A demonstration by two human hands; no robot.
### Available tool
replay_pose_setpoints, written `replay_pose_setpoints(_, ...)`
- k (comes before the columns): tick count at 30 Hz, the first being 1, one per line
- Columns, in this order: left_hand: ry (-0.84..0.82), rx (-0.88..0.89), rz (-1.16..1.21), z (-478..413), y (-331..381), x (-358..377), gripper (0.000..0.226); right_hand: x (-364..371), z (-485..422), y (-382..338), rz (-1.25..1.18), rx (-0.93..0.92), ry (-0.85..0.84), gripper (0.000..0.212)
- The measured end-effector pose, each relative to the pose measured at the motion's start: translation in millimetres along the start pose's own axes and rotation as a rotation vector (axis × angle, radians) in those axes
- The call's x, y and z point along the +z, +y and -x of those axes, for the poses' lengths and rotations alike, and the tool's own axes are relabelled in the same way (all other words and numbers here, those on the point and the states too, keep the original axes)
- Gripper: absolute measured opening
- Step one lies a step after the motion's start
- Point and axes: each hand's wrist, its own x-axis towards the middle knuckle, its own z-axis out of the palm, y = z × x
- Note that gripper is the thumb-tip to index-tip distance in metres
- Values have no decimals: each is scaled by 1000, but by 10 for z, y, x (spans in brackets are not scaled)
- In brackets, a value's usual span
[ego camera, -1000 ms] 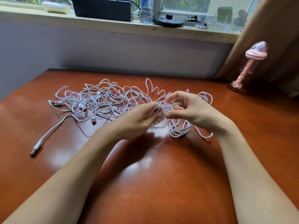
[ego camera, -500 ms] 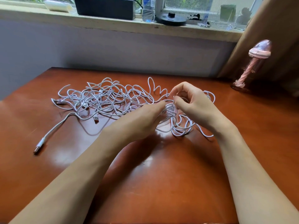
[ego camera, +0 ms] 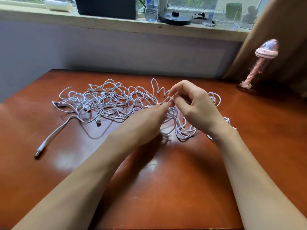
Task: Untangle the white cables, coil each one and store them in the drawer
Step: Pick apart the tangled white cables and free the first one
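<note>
A tangle of white cables (ego camera: 106, 102) sprawls across the far half of the brown table (ego camera: 157, 188). One thicker cable (ego camera: 54, 136) with a USB plug trails toward the front left. My left hand (ego camera: 144, 125) grips a small bundle of white loops (ego camera: 172, 113) at the tangle's right side. Just above it, my right hand (ego camera: 194, 103) pinches a strand between thumb and forefinger, the other fingers curled. More loops (ego camera: 184, 133) hang below and behind the right hand. No drawer is in view.
A pink lidded bottle (ego camera: 259, 63) stands at the table's far right corner beside a brown curtain (ego camera: 282, 39). The window sill (ego camera: 116, 22) behind carries a black box, a water bottle and a round black object. A loose USB plug (ego camera: 98, 122) lies near the tangle.
My right hand has lifted and opened its grip from the coil to pinch a strand higher up. My left hand keeps hold of the loops. The view shifted slightly down.
</note>
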Motion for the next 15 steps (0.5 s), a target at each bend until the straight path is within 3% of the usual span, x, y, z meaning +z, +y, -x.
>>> replay_pose_setpoints(2, 13, -30, -3, 13, 1, -15, 22, 48, 13, -48, 25, -19, -9, 20)
replay_pose_setpoints(10, 94, -159, 20, 19, -40, -47, 5, 212, 4, -168, 182, -318, 152, 10)
replay_pose_setpoints(12, 108, -156, 60, 22, -86, -57, 6, 227, 0, -160, 184, -302, 146, 12)
replay_pose_setpoints(15, 154, -156, 107, 9, -148, -82, 9, 253, 15, -130, 69, -135, 116, 16)
